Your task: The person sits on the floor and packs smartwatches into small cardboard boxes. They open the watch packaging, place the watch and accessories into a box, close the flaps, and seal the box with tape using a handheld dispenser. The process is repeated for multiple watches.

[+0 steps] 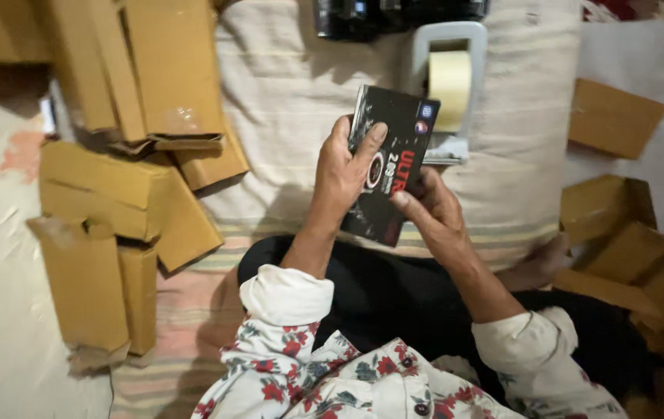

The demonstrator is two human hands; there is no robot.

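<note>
Cream cloth bedding [293,93] spreads across the floor where you sit cross-legged, dark trousers and a floral shirt with white cuffs at the near edge of the scene. You hold a flat black rectangular cardboard packet with red and white print [389,159] up over your lap, between both hands. Its long axis runs from near-left to far-right, tilted a little off upright, with the top corner pointing toward the far right.

Your left hand [344,171] is closed around the packet's left edge, thumb pressed across the printed face and fingers hidden behind it. Your right hand [431,209] meets the packet from the right and below, its thumb and fingertips pinching the lower right edge; the hand is only partly curled. The packet lies between the two hands, touching both, and reaches farther up than either.

Just beyond the packet, a grey plastic tape dispenser with a roll of pale tape [450,85] rests on the cloth. Flat brown cardboard boxes [115,209] lie piled to the left, and more brown cardboard boxes [627,256] sit open to the right. Dark objects [394,15] line the far edge; what they are cannot be told.
</note>
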